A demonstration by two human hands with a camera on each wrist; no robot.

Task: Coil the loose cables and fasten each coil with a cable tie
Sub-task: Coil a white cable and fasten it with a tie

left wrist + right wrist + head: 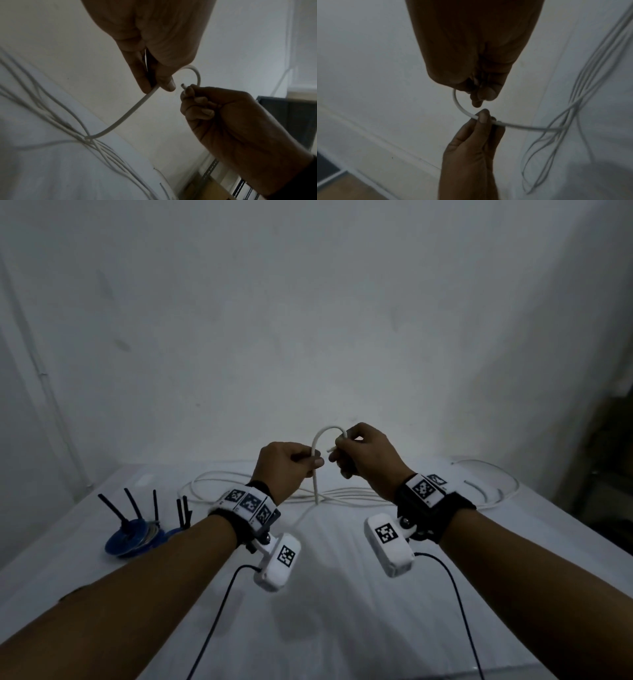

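Right hand (368, 451) grip: the free end of the thin white round cable (317, 474) is being pinched between thumb and curled fingers, bare tip poking out toward the left hand. Left hand (287, 465) grip: the same cable is being pinched a little further along, between thumb and forefinger. A small arch is being formed between the two hands, held up above the white tabletop (342, 594). From the left grip the cable is dropping to the tabletop, where the rest is lying in loose, crossing loops behind the hands. The blue round holder with black cable ties (137, 529) is standing untouched at far left. Judged progress: coiling only just being started, first turn at most; no coil finished, nothing tied yet.
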